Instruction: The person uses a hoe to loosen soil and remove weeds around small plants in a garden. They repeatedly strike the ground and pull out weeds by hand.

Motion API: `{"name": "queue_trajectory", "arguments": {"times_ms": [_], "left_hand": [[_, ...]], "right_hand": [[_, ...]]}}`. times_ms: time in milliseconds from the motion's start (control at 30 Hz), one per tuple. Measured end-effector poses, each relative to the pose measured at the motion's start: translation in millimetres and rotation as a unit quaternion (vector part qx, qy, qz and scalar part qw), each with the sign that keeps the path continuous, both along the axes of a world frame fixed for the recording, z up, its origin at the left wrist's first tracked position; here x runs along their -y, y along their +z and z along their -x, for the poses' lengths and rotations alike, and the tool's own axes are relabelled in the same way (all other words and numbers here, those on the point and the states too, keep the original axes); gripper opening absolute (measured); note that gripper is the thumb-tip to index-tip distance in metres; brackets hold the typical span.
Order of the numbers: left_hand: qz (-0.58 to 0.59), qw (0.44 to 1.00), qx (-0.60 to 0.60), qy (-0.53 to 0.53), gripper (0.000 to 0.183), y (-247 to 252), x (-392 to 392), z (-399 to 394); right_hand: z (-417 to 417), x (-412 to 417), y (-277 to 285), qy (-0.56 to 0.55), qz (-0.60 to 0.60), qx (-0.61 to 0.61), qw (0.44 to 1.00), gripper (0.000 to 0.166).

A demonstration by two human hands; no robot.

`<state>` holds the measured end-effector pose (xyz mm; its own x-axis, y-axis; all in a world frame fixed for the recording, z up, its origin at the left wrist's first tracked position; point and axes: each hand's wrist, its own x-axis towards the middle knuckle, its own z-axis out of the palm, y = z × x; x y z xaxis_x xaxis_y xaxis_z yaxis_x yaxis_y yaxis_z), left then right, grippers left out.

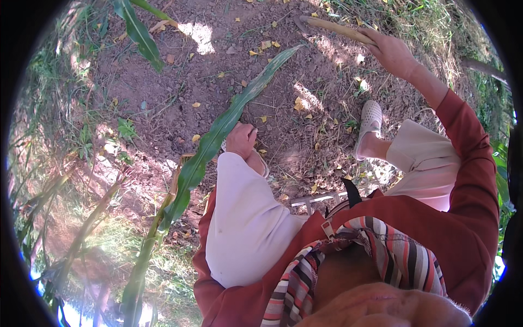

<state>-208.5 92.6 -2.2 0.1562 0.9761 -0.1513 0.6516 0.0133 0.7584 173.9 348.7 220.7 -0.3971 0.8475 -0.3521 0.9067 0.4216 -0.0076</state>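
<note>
My right hand (390,51) is closed around the wooden handle (337,29) of a hand tool, held out at the upper right. At the tool's far end a dark, curved metal blade (300,24) lies low against the soil; its exact kind is unclear. My left hand (242,139) hangs beside my left shin, low over the shoe, with its fingers curled. Whether anything is in it cannot be told. A long green maize leaf (216,131) passes over part of that hand and stretches from a cut stalk (173,184) towards the upper middle.
Yellow fallen leaves (265,45) and dry stems are scattered on bare soil (220,86). More maize stalks (98,208) stand at the lower left. Grass (433,32) borders the upper right. A low slatted metal seat or frame (314,199) shows under me.
</note>
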Motion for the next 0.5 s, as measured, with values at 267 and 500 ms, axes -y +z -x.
{"name": "queue_trajectory", "arguments": {"times_ms": [267, 500], "left_hand": [[-0.014, 1.000, -0.010, -0.007, 0.017, 1, 0, 0], [0.007, 1.000, -0.018, -0.008, 0.017, -5, 2, -1]], "right_hand": [[-54, 3, -22, -0.067, 0.081, -0.035, 0.994, 0.028], [-88, 38, -81, -0.175, 0.139, -0.125, 0.967, 0.030]]}}
